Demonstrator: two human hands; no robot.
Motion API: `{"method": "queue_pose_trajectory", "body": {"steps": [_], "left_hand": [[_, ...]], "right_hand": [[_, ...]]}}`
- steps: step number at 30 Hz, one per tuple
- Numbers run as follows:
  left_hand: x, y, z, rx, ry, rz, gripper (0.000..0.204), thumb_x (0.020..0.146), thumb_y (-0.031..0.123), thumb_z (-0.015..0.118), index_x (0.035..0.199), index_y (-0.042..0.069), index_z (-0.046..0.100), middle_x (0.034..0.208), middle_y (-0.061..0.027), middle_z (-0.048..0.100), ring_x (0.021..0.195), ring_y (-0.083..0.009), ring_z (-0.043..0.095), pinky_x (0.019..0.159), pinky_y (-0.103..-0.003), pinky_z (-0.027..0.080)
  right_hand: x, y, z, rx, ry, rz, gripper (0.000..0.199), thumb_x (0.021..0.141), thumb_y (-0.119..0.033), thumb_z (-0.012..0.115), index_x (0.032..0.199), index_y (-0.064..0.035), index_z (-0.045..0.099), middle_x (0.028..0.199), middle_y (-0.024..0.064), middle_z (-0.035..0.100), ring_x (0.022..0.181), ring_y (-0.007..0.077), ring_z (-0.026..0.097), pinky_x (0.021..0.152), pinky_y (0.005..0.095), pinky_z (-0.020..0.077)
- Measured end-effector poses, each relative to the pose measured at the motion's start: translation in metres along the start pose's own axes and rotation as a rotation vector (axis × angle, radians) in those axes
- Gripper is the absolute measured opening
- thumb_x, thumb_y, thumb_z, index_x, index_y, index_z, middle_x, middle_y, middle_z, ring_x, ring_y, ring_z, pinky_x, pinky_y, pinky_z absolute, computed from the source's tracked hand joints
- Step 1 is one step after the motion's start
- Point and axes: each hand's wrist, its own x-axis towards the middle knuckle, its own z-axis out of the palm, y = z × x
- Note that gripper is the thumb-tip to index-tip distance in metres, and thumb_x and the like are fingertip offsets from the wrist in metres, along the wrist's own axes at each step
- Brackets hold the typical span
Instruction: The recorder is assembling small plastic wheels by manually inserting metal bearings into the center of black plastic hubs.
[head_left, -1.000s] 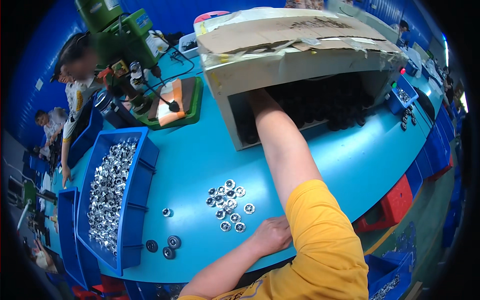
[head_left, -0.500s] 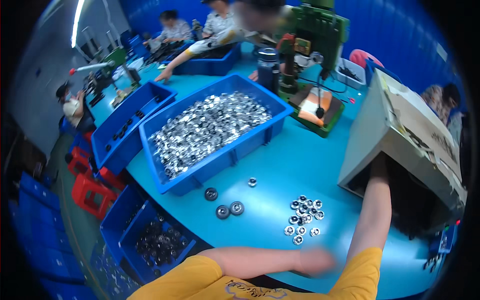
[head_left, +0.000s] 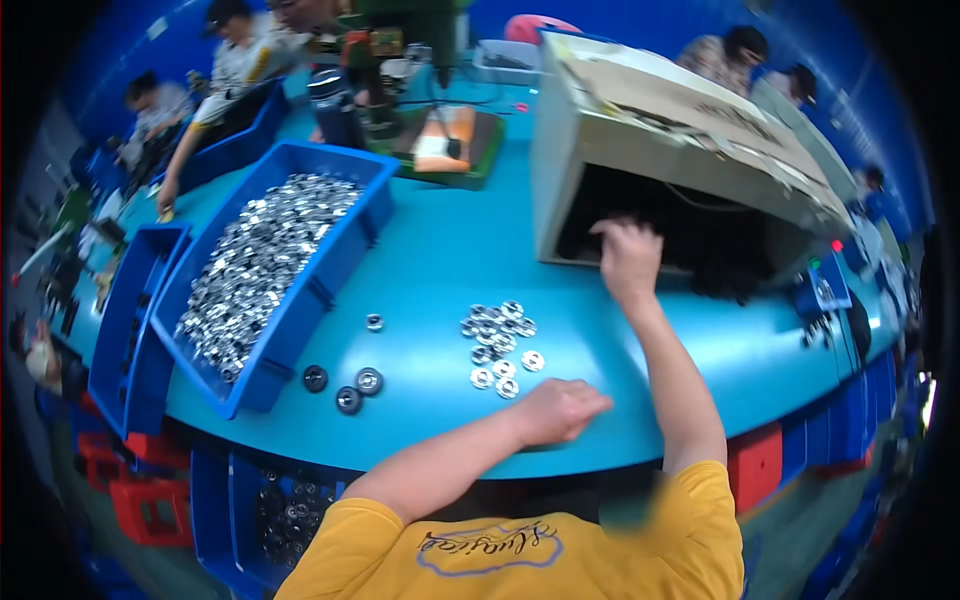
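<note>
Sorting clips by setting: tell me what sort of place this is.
Probably a factory assembly line: a blue bin heaped with small metal rings, more rings loose on the long blue table, a green bench press, and other workers alongside.

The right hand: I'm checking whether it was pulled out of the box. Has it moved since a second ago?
Yes. The right hand has drawn back out of the cardboard box and is now at its opening.
</note>
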Motion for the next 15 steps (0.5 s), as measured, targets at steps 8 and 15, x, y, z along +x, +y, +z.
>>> {"method": "queue_pose_trajectory", "body": {"steps": [8,15], "left_hand": [[0.010,0.005,0.003,0.032,-0.035,-0.056,0.026,0.082,0.000,0.074,0.106,0.010,0.072,0.085,-0.0068,0.072,0.079,-0.0277,0.072,0.068,-0.040,0.059],[0.009,0.009,0.002,0.032,-0.001,-0.100,0.024,0.083,-0.003,0.073,0.104,0.009,0.072,0.085,-0.0087,0.072,0.078,-0.0288,0.073,0.069,-0.040,0.059]], "right_hand": [[-0.099,0.049,-0.025,0.213,-0.229,0.037,0.060,0.085,-0.029,0.081,0.143,-0.0252,0.065,0.135,0.0057,0.066,0.125,0.0315,0.056,0.109,0.0490,0.0364],[-0.107,0.061,-0.036,0.333,-0.168,0.197,0.059,0.083,-0.025,0.084,0.139,-0.0199,0.066,0.131,0.0082,0.064,0.121,0.0305,0.060,0.106,0.0454,0.0407]]}}
